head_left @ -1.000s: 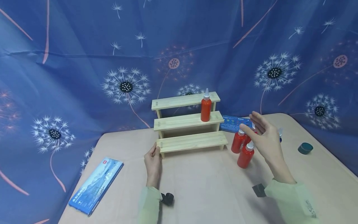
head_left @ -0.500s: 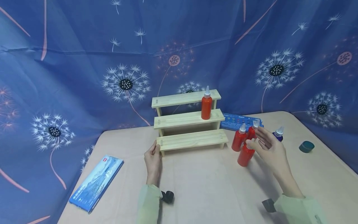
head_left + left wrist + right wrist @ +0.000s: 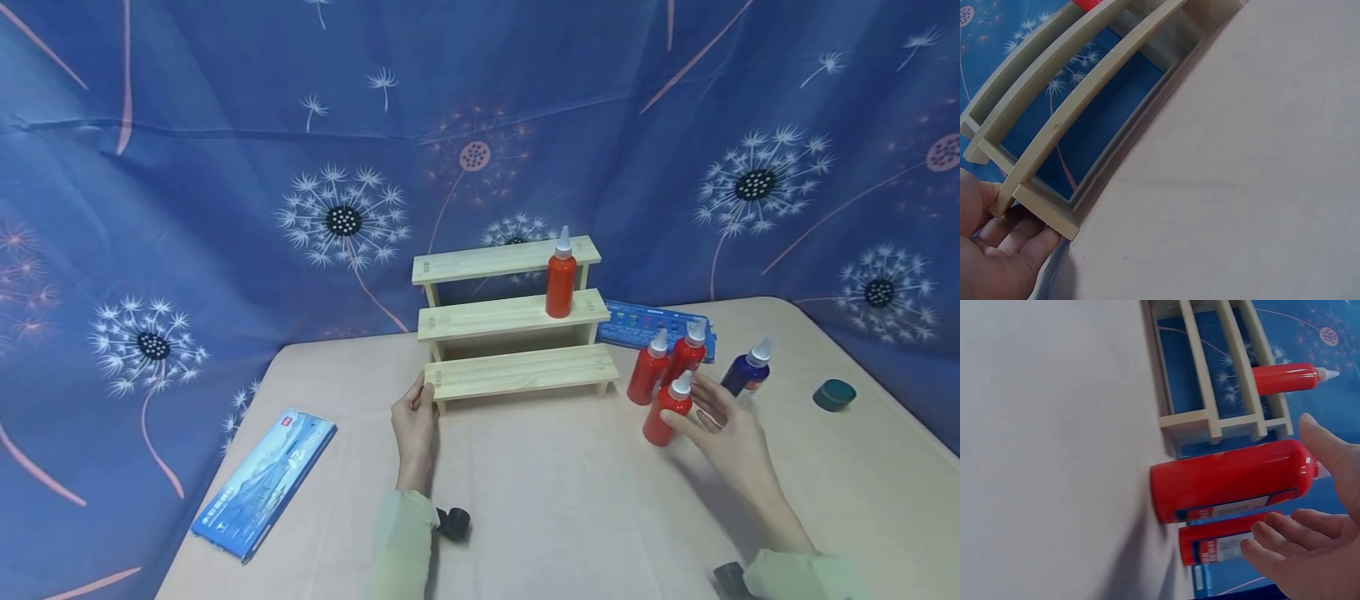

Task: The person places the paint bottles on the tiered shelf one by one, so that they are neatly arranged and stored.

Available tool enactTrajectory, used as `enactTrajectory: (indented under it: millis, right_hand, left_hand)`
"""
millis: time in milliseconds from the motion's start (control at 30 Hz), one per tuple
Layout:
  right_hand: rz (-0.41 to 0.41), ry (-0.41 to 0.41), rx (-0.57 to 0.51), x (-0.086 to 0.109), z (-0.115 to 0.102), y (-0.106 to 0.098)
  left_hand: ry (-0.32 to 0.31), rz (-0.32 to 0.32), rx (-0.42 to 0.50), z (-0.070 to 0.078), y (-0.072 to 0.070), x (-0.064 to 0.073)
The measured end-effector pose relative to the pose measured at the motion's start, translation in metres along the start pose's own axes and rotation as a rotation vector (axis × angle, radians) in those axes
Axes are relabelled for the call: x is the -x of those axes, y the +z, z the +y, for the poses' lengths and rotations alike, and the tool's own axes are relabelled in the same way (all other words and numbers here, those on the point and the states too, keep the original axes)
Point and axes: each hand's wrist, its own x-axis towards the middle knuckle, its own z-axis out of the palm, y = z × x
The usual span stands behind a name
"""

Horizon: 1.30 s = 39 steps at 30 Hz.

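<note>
A three-tier wooden display stand (image 3: 517, 375) is on the table, and my left hand (image 3: 414, 425) grips its lower left end. In the left wrist view, the thumb is against the lowest board and the fingers are by the leg (image 3: 1047, 209). One red squeeze bottle (image 3: 560, 285) with a pointed cap stands on the middle tier, at the right. My right hand (image 3: 731, 437) is beside the nearest red squeeze bottle (image 3: 660, 421), thumb and fingers spread either side of it. In the right wrist view, the bottle (image 3: 1229, 478) stands between them without a clear grip.
Two more red bottles, one at the left (image 3: 647, 375) and one behind (image 3: 684, 358), stand close to the nearest one. A dark blue bottle (image 3: 742, 375), a blue box (image 3: 637, 323) and a dark green lid-like object (image 3: 834, 395) are nearby. Another blue box (image 3: 266, 483) lies at left.
My right hand has come down from above the red bottles to the side of the nearest one, uncovering the dark blue bottle. My left hand stays on the stand.
</note>
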Motion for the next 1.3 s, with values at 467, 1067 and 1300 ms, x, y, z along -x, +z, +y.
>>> enactTrajectory:
  millis: [467,1067,1300]
  right_hand:
    - [-0.090,0.099,-0.018,-0.003,0.010,0.015]
    - [-0.085,0.032,0.077,-0.006,0.013,0.020]
    - [-0.059,-0.058,0.100,-0.004,-0.012,0.015]
  left_hand:
    - [0.011,0.029,0.004,0.001,0.000,0.000]
    - [0.034,0.021,0.026,-0.001,0.000,0.001]
    - [0.037,0.041,-0.006,-0.001,0.000,0.000]
